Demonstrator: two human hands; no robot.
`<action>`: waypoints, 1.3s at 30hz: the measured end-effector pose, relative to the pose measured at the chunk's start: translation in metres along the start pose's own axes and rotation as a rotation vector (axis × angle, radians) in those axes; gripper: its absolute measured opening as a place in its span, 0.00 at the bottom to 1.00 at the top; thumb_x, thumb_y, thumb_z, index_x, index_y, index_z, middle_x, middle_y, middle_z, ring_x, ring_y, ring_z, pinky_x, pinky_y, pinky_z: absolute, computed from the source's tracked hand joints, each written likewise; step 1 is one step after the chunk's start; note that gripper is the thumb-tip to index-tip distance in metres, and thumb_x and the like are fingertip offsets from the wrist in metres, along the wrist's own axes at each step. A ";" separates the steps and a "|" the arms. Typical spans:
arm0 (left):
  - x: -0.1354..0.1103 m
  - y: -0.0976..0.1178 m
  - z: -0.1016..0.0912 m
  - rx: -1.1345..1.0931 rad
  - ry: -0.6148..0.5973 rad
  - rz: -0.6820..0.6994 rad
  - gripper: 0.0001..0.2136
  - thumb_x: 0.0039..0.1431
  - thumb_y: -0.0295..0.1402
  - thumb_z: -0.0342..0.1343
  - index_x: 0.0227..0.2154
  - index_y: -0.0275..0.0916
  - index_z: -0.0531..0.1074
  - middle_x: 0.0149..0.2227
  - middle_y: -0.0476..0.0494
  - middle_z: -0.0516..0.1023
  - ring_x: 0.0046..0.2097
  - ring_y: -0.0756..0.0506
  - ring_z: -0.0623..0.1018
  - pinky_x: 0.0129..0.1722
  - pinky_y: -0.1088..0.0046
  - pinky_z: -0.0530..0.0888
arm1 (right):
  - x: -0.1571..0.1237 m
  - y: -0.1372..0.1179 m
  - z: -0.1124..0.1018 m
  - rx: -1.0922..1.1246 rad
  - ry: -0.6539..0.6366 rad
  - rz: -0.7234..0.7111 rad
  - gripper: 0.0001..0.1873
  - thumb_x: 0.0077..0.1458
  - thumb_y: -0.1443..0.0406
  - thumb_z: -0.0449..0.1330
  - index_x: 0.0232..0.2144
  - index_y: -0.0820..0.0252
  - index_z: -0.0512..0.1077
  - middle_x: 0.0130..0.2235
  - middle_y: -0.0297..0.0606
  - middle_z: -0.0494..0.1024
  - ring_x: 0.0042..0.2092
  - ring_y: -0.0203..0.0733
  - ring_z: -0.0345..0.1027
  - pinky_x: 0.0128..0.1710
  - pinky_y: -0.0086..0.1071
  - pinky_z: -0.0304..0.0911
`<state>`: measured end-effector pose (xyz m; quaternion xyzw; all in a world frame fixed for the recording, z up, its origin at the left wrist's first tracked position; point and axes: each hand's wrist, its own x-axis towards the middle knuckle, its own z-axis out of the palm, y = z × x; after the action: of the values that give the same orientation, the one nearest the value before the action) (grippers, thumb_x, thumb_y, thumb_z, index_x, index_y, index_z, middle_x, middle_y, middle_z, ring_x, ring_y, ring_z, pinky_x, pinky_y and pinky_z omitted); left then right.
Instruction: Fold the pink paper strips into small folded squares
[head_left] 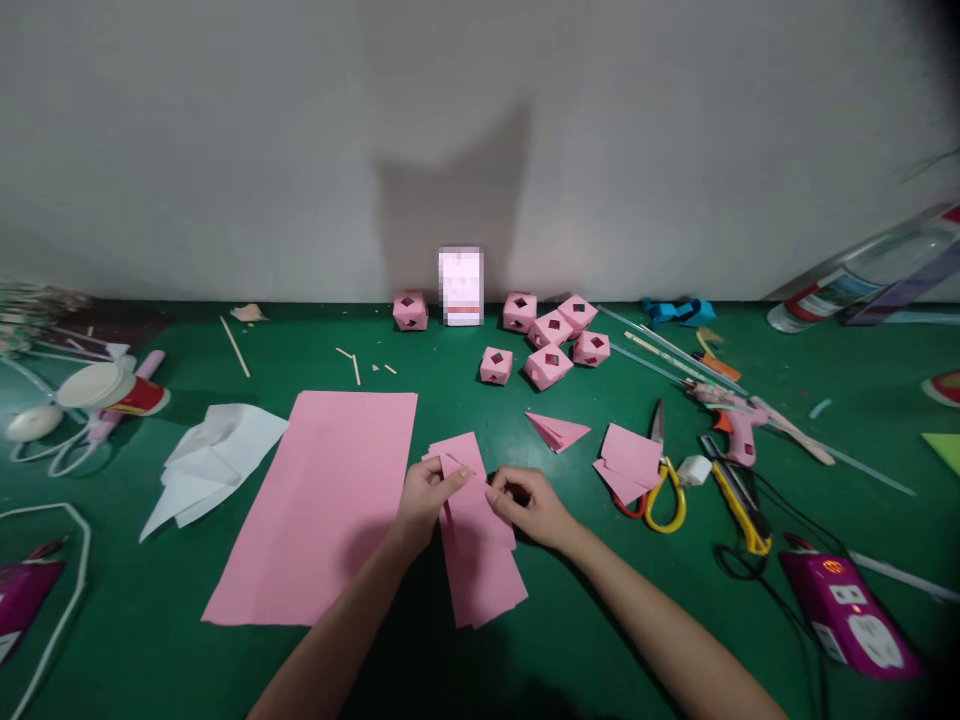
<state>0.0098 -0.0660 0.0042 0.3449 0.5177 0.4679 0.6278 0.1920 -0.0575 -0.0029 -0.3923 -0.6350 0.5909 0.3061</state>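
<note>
Both the left hand [424,495] and right hand [536,510] pinch the strips [480,560]; squaring their staggered ends with light thumb pressure should keep the edges even.

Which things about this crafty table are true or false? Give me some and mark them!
The left hand holds small pink paper pieces. True.
The right hand holds metal scissors with red and yellow handles. False: the scissors lie on the green table.
A white creased paper sheet lies left of the large pink paper sheet. True.
The orange-triggered plastic glue gun is blue. False: the glue gun is pink.
</note>
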 end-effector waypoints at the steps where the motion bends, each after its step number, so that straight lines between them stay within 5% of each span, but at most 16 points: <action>1: 0.000 0.000 0.000 0.002 0.006 0.000 0.09 0.48 0.35 0.64 0.22 0.33 0.73 0.24 0.50 0.70 0.28 0.52 0.68 0.29 0.78 0.65 | 0.000 0.000 0.000 0.004 -0.002 -0.003 0.14 0.58 0.59 0.56 0.24 0.62 0.66 0.23 0.30 0.64 0.25 0.31 0.53 0.25 0.26 0.50; 8: 0.008 0.001 -0.001 -0.191 0.131 0.021 0.12 0.44 0.35 0.67 0.19 0.35 0.69 0.25 0.52 0.67 0.28 0.53 0.67 0.30 0.79 0.64 | 0.001 -0.001 -0.002 0.033 -0.014 0.025 0.14 0.57 0.60 0.57 0.23 0.61 0.65 0.21 0.28 0.61 0.24 0.31 0.51 0.24 0.26 0.48; 18: 0.008 -0.011 -0.004 -0.120 0.111 0.026 0.10 0.49 0.38 0.63 0.26 0.35 0.77 0.32 0.44 0.75 0.29 0.52 0.69 0.32 0.76 0.68 | 0.003 0.001 -0.002 0.003 0.011 0.048 0.16 0.57 0.59 0.57 0.21 0.62 0.64 0.21 0.28 0.60 0.23 0.30 0.50 0.23 0.26 0.46; 24: 0.008 -0.011 -0.001 -0.120 0.213 0.085 0.12 0.52 0.40 0.61 0.28 0.34 0.75 0.25 0.48 0.70 0.27 0.52 0.68 0.29 0.77 0.66 | 0.002 0.001 -0.002 0.032 0.013 0.048 0.18 0.57 0.55 0.57 0.22 0.61 0.64 0.21 0.28 0.59 0.23 0.30 0.49 0.23 0.26 0.45; 30: 0.007 -0.007 -0.001 -0.036 0.018 0.102 0.18 0.57 0.43 0.56 0.42 0.34 0.72 0.25 0.49 0.70 0.26 0.52 0.69 0.29 0.75 0.68 | 0.002 -0.001 -0.009 0.105 0.080 0.060 0.21 0.56 0.52 0.57 0.21 0.61 0.62 0.21 0.28 0.56 0.24 0.31 0.48 0.23 0.27 0.43; 35: 0.004 -0.002 -0.002 0.118 -0.169 0.007 0.12 0.51 0.39 0.62 0.32 0.33 0.74 0.29 0.47 0.75 0.31 0.50 0.74 0.32 0.75 0.70 | 0.003 0.001 -0.007 0.071 0.052 0.067 0.20 0.57 0.51 0.57 0.22 0.61 0.64 0.21 0.28 0.58 0.24 0.32 0.49 0.23 0.28 0.45; 39: 0.004 -0.005 0.000 0.102 -0.122 -0.025 0.13 0.44 0.35 0.67 0.30 0.33 0.74 0.29 0.46 0.77 0.33 0.47 0.77 0.36 0.73 0.72 | 0.005 0.004 -0.003 0.010 0.089 0.061 0.20 0.58 0.52 0.55 0.23 0.61 0.64 0.21 0.28 0.57 0.24 0.32 0.48 0.23 0.28 0.45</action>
<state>0.0107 -0.0638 -0.0021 0.3977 0.5059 0.4113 0.6455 0.1925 -0.0522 -0.0067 -0.4359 -0.6055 0.5851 0.3178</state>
